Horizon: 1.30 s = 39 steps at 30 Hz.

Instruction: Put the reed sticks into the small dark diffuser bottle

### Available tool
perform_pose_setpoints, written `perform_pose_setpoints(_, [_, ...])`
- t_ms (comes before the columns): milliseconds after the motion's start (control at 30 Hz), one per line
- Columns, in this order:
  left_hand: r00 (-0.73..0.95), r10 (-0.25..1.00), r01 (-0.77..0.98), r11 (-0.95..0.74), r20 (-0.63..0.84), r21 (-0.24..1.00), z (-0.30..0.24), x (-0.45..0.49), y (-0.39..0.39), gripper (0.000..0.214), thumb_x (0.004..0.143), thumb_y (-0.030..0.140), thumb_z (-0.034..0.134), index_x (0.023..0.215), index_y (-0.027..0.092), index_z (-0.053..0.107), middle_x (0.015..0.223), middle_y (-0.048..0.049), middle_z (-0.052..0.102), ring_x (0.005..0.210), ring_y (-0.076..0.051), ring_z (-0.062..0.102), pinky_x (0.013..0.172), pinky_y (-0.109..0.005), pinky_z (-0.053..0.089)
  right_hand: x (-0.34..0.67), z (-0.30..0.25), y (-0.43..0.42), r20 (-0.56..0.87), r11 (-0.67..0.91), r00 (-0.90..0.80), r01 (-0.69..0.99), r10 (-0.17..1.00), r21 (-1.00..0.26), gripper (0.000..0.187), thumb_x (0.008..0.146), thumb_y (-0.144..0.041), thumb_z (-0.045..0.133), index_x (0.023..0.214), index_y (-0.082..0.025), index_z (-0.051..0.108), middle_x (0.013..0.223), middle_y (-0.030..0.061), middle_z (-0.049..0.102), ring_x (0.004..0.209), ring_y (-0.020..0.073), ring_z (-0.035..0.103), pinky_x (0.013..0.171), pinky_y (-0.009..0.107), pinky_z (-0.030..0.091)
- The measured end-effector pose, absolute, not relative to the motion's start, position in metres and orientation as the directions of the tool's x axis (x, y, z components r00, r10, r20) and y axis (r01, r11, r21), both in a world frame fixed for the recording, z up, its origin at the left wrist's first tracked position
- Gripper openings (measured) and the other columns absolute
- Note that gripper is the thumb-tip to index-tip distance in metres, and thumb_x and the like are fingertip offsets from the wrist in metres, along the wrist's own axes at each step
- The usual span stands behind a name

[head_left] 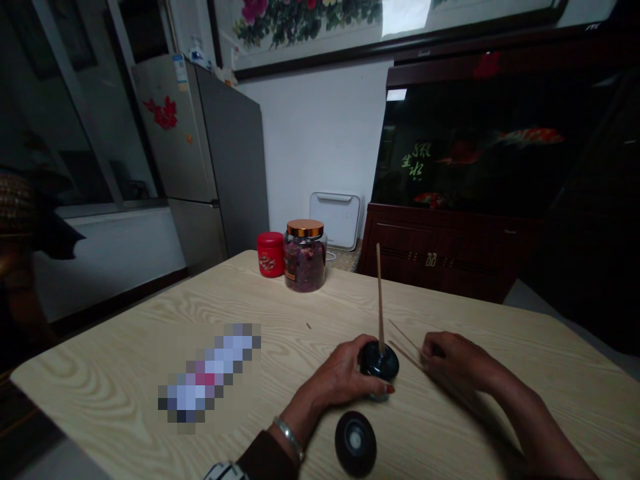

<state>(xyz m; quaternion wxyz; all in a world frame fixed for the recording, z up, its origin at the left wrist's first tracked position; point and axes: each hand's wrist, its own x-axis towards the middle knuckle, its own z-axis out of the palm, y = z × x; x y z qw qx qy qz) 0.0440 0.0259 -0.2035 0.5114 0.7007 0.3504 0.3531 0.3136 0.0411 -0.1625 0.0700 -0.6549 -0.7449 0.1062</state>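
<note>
The dark-topped bottle (pixel 380 363) is placed upright on the near right part of the surface (pixel 240 307), gripped by the left hand (pixel 347 373), with thumb and fingers curled round its sides. The far right is filled by a fish tank (pixel 440 113); at the far left a refrigerator (pixel 233 153) is seen. On the surface's left, a pixelated object (pixel 210 373) is too obscured to be identified. Toward the far edge, a glass jar (pixel 305 267) is set just right of a red canister (pixel 271 255). A dark rounded piece (pixel 355 443) is laid nearer than the bottle. An upright stick (pixel 380 300) is supported in the bottle's top; a thin stick (pixel 406 338) is pinched by the right hand (pixel 445 357).
</note>
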Motion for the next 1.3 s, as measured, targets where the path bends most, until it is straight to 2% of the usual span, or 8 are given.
perform_pose_setpoints(100, [0.505, 0.853, 0.13, -0.227, 0.133, 0.965, -0.203, 0.044, 0.026, 0.068, 0.058, 0.035, 0.089, 0.118, 0.018, 0.063, 0.101, -0.0051, 0.069, 0.091, -0.021, 0.061, 0.077, -0.028, 0.046, 0.313, -0.128, 0.031, 0.19, 0.265, -0.189, 0.783, 0.963, -0.562, 0.015, 0.083, -0.035, 0.061, 0.082, -0.021, 0.067, 0.077, 0.0024, 0.069, 0.072, 0.0182, 0.061, 0.065, 0.029, 0.045])
perform_pose_setpoints(200, [0.498, 0.857, 0.129, -0.226, 0.134, 0.966, -0.205, 0.045, 0.026, 0.068, 0.058, 0.035, 0.09, 0.118, 0.017, 0.063, 0.1, -0.0051, 0.069, 0.091, -0.021, 0.061, 0.078, -0.028, 0.046, 0.301, -0.099, 0.018, 0.45, 0.374, 0.089, 0.426, 0.889, -0.823, 0.029, 0.077, -0.047, 0.073, 0.091, -0.022, 0.069, 0.081, 0.0026, 0.068, 0.071, 0.0175, 0.06, 0.06, 0.028, 0.046])
perform_pose_setpoints(300, [0.501, 0.854, 0.119, -0.231, 0.142, 0.966, -0.207, 0.045, 0.027, 0.066, 0.059, 0.035, 0.089, 0.117, 0.017, 0.064, 0.1, -0.0053, 0.069, 0.092, -0.021, 0.061, 0.078, -0.028, 0.046, 0.282, -0.085, 0.007, 0.489, 0.459, 0.346, 0.168, 0.801, -0.872, 0.03, 0.071, -0.043, 0.081, 0.09, -0.023, 0.07, 0.083, 0.0016, 0.067, 0.07, 0.0148, 0.059, 0.056, 0.024, 0.046])
perform_pose_setpoints(400, [0.501, 0.853, 0.105, -0.23, 0.148, 0.967, -0.208, 0.045, 0.027, 0.065, 0.059, 0.035, 0.089, 0.116, 0.018, 0.064, 0.1, -0.0048, 0.068, 0.091, -0.021, 0.061, 0.077, -0.027, 0.045, 0.268, -0.085, 0.004, 0.488, 0.506, 0.412, 0.073, 0.769, -0.859, 0.026, 0.071, -0.039, 0.083, 0.089, -0.024, 0.071, 0.083, 0.0012, 0.066, 0.072, 0.0139, 0.059, 0.056, 0.022, 0.046])
perform_pose_setpoints(700, [0.498, 0.853, 0.11, -0.238, 0.153, 0.965, -0.207, 0.044, 0.027, 0.066, 0.059, 0.035, 0.09, 0.117, 0.018, 0.064, 0.1, -0.005, 0.069, 0.092, -0.021, 0.061, 0.077, -0.027, 0.046, 0.244, -0.095, 0.001, 0.56, 0.505, 0.263, 0.25, 0.786, -0.826, 0.021, 0.081, -0.037, 0.076, 0.095, -0.024, 0.069, 0.083, 0.0, 0.066, 0.068, 0.0129, 0.055, 0.057, 0.024, 0.045])
perform_pose_setpoints(900, [0.505, 0.848, 0.117, -0.252, 0.161, 0.961, -0.206, 0.043, 0.026, 0.066, 0.06, 0.036, 0.089, 0.119, 0.018, 0.063, 0.101, -0.0055, 0.069, 0.092, -0.021, 0.061, 0.079, -0.029, 0.047, 0.227, -0.11, 0.005, 0.51, 0.463, 0.062, 0.333, 0.858, -0.821, 0.022, 0.084, -0.041, 0.069, 0.094, -0.022, 0.067, 0.085, 0.001, 0.066, 0.071, 0.0151, 0.058, 0.058, 0.026, 0.045])
perform_pose_setpoints(1100, [0.493, 0.853, 0.147, -0.28, 0.175, 0.949, -0.206, 0.043, 0.027, 0.066, 0.059, 0.036, 0.089, 0.117, 0.017, 0.064, 0.099, -0.0046, 0.068, 0.09, -0.021, 0.06, 0.08, -0.029, 0.046, 0.219, -0.129, 0.012, 0.463, 0.434, -0.052, 0.451, 0.885, -0.78, 0.02, 0.088, -0.04, 0.063, 0.094, -0.021, 0.065, 0.088, 0.0041, 0.069, 0.081, 0.0192, 0.063, 0.07, 0.031, 0.05])
perform_pose_setpoints(1300, [0.497, 0.852, 0.155, -0.276, 0.167, 0.949, -0.206, 0.042, 0.027, 0.068, 0.06, 0.038, 0.089, 0.118, 0.017, 0.063, 0.1, -0.0045, 0.068, 0.091, -0.021, 0.06, 0.077, -0.028, 0.045, 0.239, -0.125, 0.018, 0.361, 0.394, -0.171, 0.532, 0.917, -0.749, 0.023, 0.091, -0.044, 0.056, 0.092, -0.022, 0.062, 0.077, 0.0015, 0.065, 0.071, 0.0176, 0.061, 0.065, 0.029, 0.047])
